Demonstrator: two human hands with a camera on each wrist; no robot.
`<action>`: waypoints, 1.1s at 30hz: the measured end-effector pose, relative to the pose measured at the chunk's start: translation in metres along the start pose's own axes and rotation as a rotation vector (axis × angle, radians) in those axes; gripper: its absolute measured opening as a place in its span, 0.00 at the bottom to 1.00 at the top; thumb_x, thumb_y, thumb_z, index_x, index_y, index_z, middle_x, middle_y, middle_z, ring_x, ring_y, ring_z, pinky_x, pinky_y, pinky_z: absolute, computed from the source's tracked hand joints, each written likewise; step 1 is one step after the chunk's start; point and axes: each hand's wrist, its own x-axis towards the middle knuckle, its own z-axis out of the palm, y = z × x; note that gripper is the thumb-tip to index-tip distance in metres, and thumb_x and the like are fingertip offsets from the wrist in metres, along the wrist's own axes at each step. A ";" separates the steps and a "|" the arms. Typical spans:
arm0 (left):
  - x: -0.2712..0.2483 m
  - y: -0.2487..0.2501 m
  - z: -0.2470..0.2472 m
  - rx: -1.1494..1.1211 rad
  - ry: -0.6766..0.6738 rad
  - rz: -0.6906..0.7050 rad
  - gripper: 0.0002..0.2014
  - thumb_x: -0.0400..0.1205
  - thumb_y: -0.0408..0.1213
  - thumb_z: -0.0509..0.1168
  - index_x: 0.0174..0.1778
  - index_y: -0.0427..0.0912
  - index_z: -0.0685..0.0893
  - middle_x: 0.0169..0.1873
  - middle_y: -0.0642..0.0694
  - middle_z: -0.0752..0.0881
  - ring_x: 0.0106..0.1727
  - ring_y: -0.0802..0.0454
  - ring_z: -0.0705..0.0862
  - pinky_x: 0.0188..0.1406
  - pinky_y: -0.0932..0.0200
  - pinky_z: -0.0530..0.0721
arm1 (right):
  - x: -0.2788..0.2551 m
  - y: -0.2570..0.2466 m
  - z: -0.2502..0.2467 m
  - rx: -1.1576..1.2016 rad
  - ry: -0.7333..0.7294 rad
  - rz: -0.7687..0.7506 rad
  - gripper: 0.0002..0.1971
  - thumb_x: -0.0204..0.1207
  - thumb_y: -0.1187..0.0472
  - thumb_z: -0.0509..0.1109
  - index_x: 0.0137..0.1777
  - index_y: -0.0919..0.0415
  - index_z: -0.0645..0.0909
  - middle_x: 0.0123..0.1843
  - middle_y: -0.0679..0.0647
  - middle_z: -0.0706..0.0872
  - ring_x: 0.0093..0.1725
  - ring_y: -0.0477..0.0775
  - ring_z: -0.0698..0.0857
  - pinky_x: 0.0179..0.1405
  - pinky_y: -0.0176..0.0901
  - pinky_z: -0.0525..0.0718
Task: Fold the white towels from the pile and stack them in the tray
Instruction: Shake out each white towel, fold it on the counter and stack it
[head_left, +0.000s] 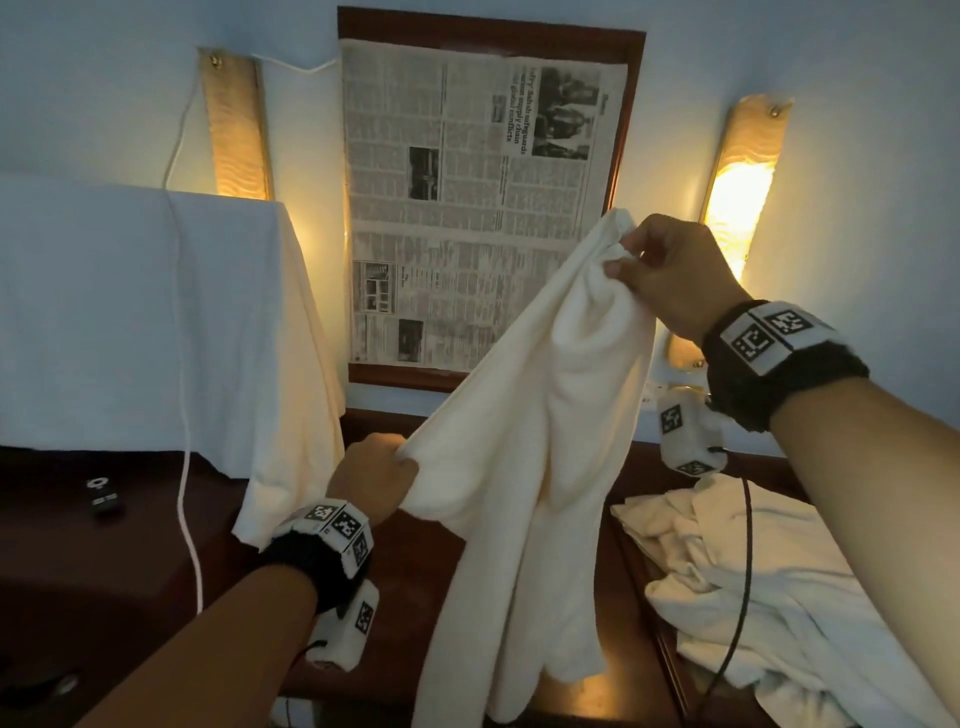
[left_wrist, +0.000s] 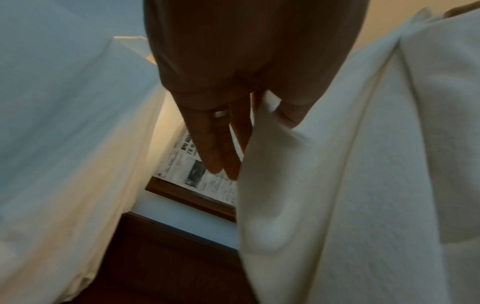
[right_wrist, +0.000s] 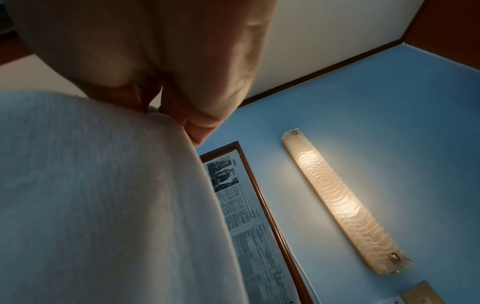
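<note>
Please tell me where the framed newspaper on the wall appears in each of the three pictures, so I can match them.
Head: framed newspaper fills the upper centre, behind the held towel.
Left wrist: a lower corner shows at centre, past the fingertips.
Right wrist: its right edge runs down the lower centre.
Shared landmark: the held towel, in all three views.

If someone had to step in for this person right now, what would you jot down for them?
Left hand: grips the lower edge of the white towel.
Right hand: pinches the towel's top corner, raised high in front of the framed newspaper.
The towel hangs unfolded in the air between both hands.
Pile of towels: crumpled, lower right on the dark wooden surface.
Done: one towel picked up. No folded stack in view.
Left: fold this towel, place it, then work through the pile.
</note>
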 end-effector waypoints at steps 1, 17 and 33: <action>-0.002 -0.011 -0.007 0.025 0.004 -0.014 0.12 0.71 0.45 0.58 0.29 0.40 0.77 0.28 0.42 0.81 0.33 0.42 0.81 0.36 0.50 0.77 | -0.002 -0.002 0.001 -0.012 0.018 0.013 0.07 0.77 0.59 0.75 0.50 0.59 0.83 0.46 0.52 0.84 0.46 0.53 0.82 0.49 0.42 0.83; -0.005 -0.077 -0.120 -0.758 0.547 -0.265 0.06 0.75 0.47 0.67 0.39 0.50 0.87 0.42 0.50 0.86 0.48 0.49 0.84 0.59 0.43 0.87 | -0.086 0.012 0.028 -0.045 -0.144 0.347 0.12 0.79 0.56 0.73 0.56 0.63 0.84 0.54 0.58 0.86 0.54 0.58 0.85 0.48 0.43 0.82; -0.056 -0.212 -0.074 -0.089 0.374 -0.609 0.18 0.82 0.41 0.66 0.62 0.34 0.88 0.62 0.33 0.87 0.62 0.31 0.86 0.68 0.40 0.82 | -0.284 0.140 0.068 -0.262 0.115 0.811 0.12 0.82 0.62 0.66 0.60 0.68 0.82 0.60 0.69 0.84 0.60 0.70 0.82 0.58 0.54 0.78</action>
